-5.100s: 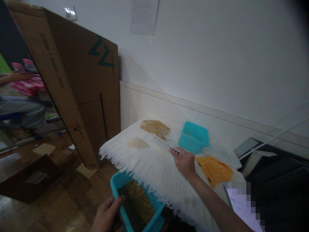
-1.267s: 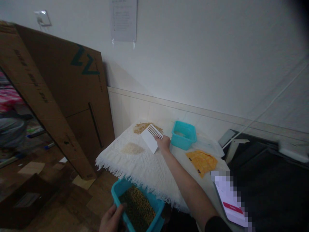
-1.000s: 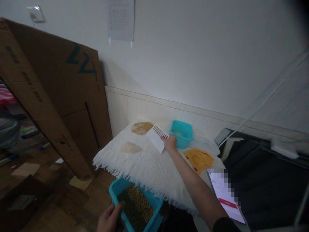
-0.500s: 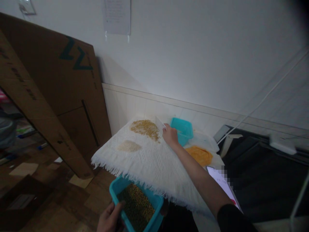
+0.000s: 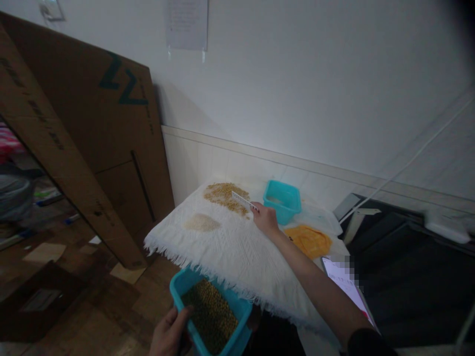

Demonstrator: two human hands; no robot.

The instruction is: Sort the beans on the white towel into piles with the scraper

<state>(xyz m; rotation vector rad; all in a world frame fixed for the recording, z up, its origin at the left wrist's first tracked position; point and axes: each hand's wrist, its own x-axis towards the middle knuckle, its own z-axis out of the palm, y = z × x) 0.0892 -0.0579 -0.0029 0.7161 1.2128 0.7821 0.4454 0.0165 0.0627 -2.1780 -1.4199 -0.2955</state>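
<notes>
My right hand (image 5: 264, 217) grips a thin white card-like piece (image 5: 243, 200) with dark marks along one side. Its far end is at the pile of yellow soybeans (image 5: 226, 190), spread on the white fringed cloth (image 5: 237, 247). A smaller pale heap of grains (image 5: 202, 223) lies nearer to me. Low in the view, my left hand (image 5: 171, 330) has its thumb over the rim of a teal plastic bin (image 5: 178, 287). Inside this bin lie yellow beans beside small dark green ones. The bin sits just below the cloth's fringe.
A second teal bin (image 5: 284, 200) stands against the wall, right of the soybeans. Nearby are an orange cloth (image 5: 309, 241), a clear lid (image 5: 322, 220) and a lit phone (image 5: 345, 284). A large cardboard box (image 5: 85, 113) rises at the left. A white cable (image 5: 401, 165) crosses the right side.
My right hand has lowered slightly, and the white piece has tilted flatter over the soybeans. The view has shifted a little. My left hand still holds the bin.
</notes>
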